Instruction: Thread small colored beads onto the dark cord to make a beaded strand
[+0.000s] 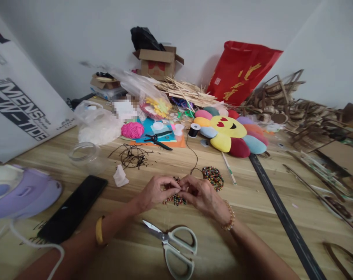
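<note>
My left hand (160,189) and my right hand (201,194) meet fingertip to fingertip over a small pile of multicoloured beads (176,200). Both are closed in a pinch; what lies between the fingertips is too small to make out. Just behind my right hand rests a coiled string of beads (213,178). A thin black cord (196,155) runs from the spool (194,130) down towards that coil. Open-bladed scissors (166,237) with pale handles lie on the table in front of my hands.
Left are a black phone (74,208), a purple and white device (27,190) with a white cable, and a clear jar (85,155). Behind lie black cord scraps (132,155), pliers (157,140), pink yarn (132,130) and a flower cushion (229,128). A dark strip (281,210) crosses the right side.
</note>
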Available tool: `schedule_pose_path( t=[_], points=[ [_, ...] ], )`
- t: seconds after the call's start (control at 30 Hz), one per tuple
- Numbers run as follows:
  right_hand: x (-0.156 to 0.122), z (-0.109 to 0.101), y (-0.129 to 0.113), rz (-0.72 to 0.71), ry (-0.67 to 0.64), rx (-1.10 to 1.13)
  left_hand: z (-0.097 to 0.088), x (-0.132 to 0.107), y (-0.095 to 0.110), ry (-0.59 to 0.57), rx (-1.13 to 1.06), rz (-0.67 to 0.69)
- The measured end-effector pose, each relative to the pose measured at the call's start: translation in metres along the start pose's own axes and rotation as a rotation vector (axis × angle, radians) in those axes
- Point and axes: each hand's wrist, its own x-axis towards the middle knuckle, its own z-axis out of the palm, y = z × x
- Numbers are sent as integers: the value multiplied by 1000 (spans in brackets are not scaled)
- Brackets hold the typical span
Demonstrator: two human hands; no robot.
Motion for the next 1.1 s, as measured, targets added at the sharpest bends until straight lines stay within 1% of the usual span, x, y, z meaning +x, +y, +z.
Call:
schedule_pose_path(
  t=[0.13,0.23,0.33,0.5,0.6,0.73,0.83,0.9,1.0,1.1],
  points=[
    [0,-3,1,-34,-29,-64,2,-2,-5,9,18,-14],
    [-2,-5,5,-72,-57,-164,6,-3,-10,25,8,-50],
    [-4,-4,9,-95,-82,-216,10,-4,-16,31,-9,-92],
    [-2,-1,9,-101,-123,-256,14,-6,-30,22,-51,-114],
    [-2,4,9,-60,-122,-246,15,-7,-40,11,-74,-119],
    [-11,21,20,-31,-45,-184,14,-7,-43,-9,-65,-120],
    [-19,37,33,-40,47,-166,12,-6,-39,-33,-29,-127],
    [-23,45,40,-55,117,-141,11,-6,-37,-28,-4,-127],
    [-25,50,44,-60,233,-74,8,-5,-37,34,-15,-135],
    [-23,50,45,-13,311,2,4,-4,-37,131,-86,-160]
  ],
)
